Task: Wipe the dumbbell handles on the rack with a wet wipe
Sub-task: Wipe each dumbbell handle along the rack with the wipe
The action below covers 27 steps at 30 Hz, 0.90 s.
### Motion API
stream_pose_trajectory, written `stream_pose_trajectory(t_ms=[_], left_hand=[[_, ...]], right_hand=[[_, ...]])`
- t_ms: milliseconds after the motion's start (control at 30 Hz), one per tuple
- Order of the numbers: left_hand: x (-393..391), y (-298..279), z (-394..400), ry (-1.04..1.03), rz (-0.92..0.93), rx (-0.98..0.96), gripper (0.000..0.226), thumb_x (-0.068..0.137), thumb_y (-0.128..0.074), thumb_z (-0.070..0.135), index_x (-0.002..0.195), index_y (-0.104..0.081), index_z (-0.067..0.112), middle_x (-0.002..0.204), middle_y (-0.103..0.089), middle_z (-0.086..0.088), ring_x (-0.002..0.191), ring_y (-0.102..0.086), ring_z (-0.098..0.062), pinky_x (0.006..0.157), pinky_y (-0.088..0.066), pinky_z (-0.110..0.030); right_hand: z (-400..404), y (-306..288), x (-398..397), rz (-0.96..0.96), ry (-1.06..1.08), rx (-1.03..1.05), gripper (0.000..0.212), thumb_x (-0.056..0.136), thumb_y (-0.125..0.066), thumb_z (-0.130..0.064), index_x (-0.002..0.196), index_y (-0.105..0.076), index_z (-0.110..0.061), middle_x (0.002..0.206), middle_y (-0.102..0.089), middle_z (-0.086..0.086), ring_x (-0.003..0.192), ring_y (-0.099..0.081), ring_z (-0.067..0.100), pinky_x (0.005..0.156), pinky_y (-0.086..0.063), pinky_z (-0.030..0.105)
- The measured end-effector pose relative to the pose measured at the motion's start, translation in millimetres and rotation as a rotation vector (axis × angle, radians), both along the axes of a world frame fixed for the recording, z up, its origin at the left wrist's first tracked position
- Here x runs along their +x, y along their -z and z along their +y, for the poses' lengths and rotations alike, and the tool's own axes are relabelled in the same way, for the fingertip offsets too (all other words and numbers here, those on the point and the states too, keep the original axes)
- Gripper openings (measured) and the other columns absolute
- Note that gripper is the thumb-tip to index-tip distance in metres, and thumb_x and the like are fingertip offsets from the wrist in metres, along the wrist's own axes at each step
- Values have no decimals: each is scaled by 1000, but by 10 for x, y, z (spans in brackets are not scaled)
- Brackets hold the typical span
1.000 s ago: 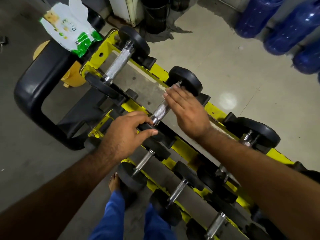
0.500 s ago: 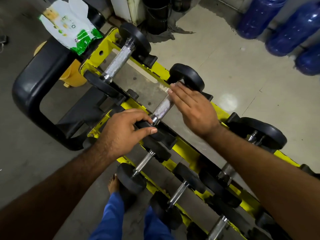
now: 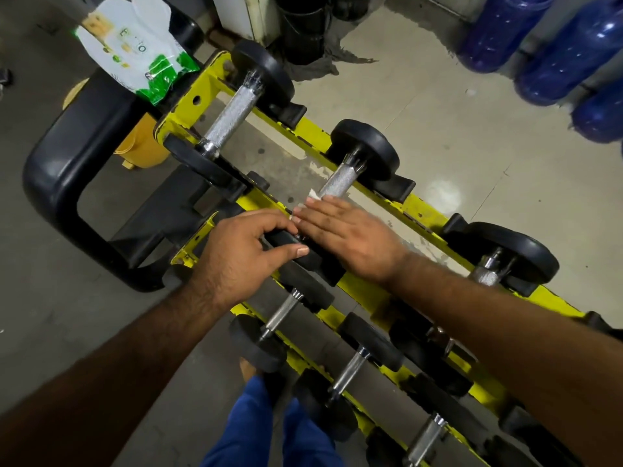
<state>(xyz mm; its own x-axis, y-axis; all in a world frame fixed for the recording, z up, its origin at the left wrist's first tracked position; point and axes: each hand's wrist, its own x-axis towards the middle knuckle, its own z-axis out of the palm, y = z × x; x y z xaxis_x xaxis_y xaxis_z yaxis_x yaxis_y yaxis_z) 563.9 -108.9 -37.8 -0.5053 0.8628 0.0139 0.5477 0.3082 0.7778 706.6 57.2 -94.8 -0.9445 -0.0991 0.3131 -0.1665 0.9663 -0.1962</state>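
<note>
A yellow rack holds several black dumbbells on two tiers. My right hand lies flat on the near half of the second top-tier dumbbell's knurled handle, pressing a white wet wipe whose edge peeks out past the fingertips. My left hand grips that dumbbell's near black weight plate, thumb along its side. The far-left top dumbbell handle lies bare.
A green and white wipes packet rests on a black padded frame at the upper left. Blue water jugs stand at the upper right. Lower-tier dumbbells sit near my blue trouser legs.
My right hand has slid down the handle from the far plate toward the near plate, uncovering the far half of the handle. My left hand has stayed on the near plate.
</note>
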Motion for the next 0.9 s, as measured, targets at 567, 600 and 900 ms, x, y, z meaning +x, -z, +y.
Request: stream_pose_trajectory(t_ms=[567, 600, 900], left_hand=[[108, -7, -17, -40, 8, 0, 32, 67, -79, 45, 91, -76, 24, 96, -70, 18, 98, -64, -3, 88, -54, -31], [112, -12, -16, -43, 6, 3, 33, 66, -78, 45, 91, -76, 23, 95, -70, 17, 98, -64, -2, 88, -53, -28], [112, -14, -47, -18, 28, 12, 28, 70, -87, 32, 92, -76, 20, 95, -65, 24, 99, -62, 2, 87, -41, -4]], right_hand=[[-62, -1, -21, -32, 35, 1, 38, 103, -45, -16, 135, -58, -1, 138, -58, 17, 134, -50, 33, 114, -35, 51], [47, -35, -29, -13, 62, 9, 37, 102, -45, -13, 135, -58, -2, 138, -59, 16, 133, -51, 32, 113, -36, 50], [86, -56, -13, 15, 133, 33, 37, 103, -43, -11, 135, -58, -3, 139, -58, 15, 134, -50, 31, 115, -35, 47]])
